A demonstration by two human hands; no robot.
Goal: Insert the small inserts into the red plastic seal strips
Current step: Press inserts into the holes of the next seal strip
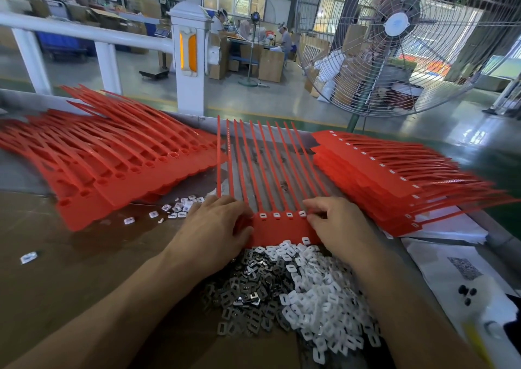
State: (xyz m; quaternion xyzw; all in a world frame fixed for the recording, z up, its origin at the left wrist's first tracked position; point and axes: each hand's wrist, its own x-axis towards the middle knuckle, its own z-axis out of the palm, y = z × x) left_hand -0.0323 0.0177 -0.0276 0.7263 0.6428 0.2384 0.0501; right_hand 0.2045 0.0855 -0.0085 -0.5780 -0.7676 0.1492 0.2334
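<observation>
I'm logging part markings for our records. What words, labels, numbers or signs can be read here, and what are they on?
None can be read.
White paper sheet: dark code-like patch, too blurred to read.
Fan hub: faint emblem, illegible.
Red seal strips: no visible print.

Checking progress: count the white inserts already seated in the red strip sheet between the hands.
4 show in the red plastic seal strip sheet, in a row at; the hands may hide more.

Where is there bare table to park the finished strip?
Bare brown table lies left of the left hand, below the left stack, holding one stray insert. Crowded: insert pile near, right stack, papers.
</observation>
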